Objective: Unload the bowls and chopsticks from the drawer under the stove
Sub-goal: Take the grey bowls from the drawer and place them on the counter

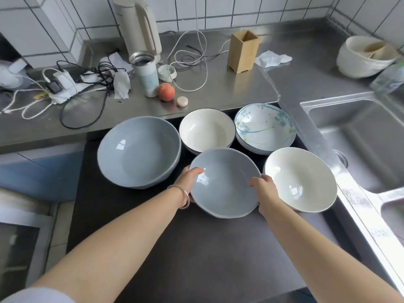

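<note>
hands (227, 186) gripping blue bowl (225, 182), mouth upward

Head-worn wide-angle view, looking forward and steeply down over a dark stove top.

There is only this one view, so no second camera shares the scene. It sits above and behind both forearms, which enter from the lower left and lower right corners and meet near the frame's centre, where the left hand (189, 179) and the right hand (265, 190) are close under the lens. The steel desk (218, 92) crosses the upper half, the tiled wall (240, 12) fills the top edge, and the sink (360, 136) runs down the right side. Straight lines bow toward the edges, and the corners look blurred.
</note>
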